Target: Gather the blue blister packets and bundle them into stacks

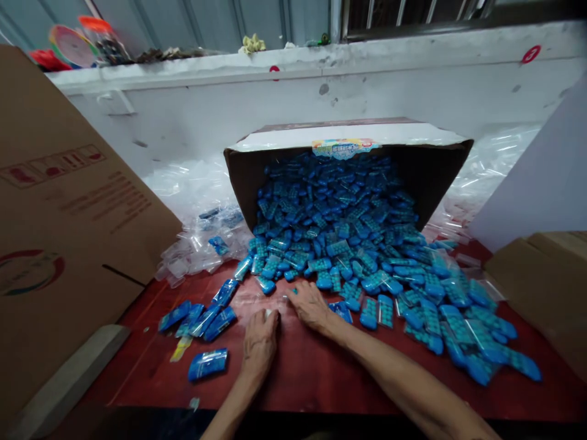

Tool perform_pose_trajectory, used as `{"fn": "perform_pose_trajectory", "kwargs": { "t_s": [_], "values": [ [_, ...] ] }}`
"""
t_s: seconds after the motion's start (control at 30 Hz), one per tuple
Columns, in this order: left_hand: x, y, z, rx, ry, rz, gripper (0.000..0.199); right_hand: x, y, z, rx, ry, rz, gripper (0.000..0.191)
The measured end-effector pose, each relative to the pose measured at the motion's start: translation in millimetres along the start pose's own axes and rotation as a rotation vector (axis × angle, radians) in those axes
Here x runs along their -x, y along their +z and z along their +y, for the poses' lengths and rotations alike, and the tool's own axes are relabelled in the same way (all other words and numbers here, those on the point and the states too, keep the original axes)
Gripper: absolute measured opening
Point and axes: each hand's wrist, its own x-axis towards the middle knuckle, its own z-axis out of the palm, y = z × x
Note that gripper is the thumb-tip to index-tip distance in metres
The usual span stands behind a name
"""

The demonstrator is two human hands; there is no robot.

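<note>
Small blue packs (339, 247) with turquoise pellets spill from a tipped carton onto a red tabletop (302, 373). At the near edge of this heap, my right hand (309, 304) reaches in from the right, its fingers bent and closed near a small clear piece; what they hold is too small to make out. My left hand (260, 342) rests on the table just left of it, fingers curled, with something small and whitish at the fingertips. Several darker blue wrapped packs (206, 321) lie left of my left hand, and a single one (208, 365) is nearer the front edge.
The open carton (348, 133) lies on its side at the back. Clear plastic pieces (197, 238) are piled on both sides of it. A large cardboard box (68, 201) stands left, another brown box (545, 293) right. A white ledge (206, 66) runs behind.
</note>
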Motion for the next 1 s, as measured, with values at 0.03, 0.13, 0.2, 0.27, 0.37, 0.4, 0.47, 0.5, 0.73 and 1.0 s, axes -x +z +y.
{"fn": "perform_pose_trajectory", "kwargs": {
  "t_s": [0.03, 0.13, 0.2, 0.27, 0.37, 0.4, 0.47, 0.5, 0.73, 1.0],
  "values": [
    [-5, 0.3, 4, 0.008, 0.014, 0.002, 0.029, 5, -5, 7, 0.012, 0.009, 0.013, 0.03],
    [-23, 6.1, 17, 0.056, 0.053, 0.022, 0.03, 31, -22, 40, 0.071, 0.065, 0.085, 0.032],
    [-38, 13.5, 24, 0.093, 0.065, 0.034, 0.031, 53, -30, 65, 0.127, 0.155, 0.132, 0.033],
    [-54, 20.7, 29, 0.12, 0.056, 0.05, 0.032, 72, -33, 85, 0.191, 0.269, 0.151, 0.034],
    [-69, 24.7, 38, 0.117, -0.037, 0.122, 0.035, 90, -32, 90, 0.259, 0.392, 0.202, 0.033],
    [-70, 23.6, 41, 0.105, -0.071, 0.156, 0.037, 93, -31, 85, 0.254, 0.396, 0.219, 0.032],
    [-64, 19.3, 52, 0.092, -0.074, 0.201, 0.04, 94, -25, 68, 0.202, 0.349, 0.22, 0.031],
    [-58, 17.2, 58, 0.096, -0.032, 0.198, 0.04, 93, -20, 59, 0.166, 0.299, 0.188, 0.03],
    [-37, 23.9, 92, 0.19, 0.135, -0.025, 0.028, 69, 3, 43, 0.14, 0.284, -0.005, 0.015],
    [-39, 18.5, 86, 0.223, 0.117, -0.01, 0.025, 71, 1, 50, 0.133, 0.291, 0.013, 0.008]
  ]
}}
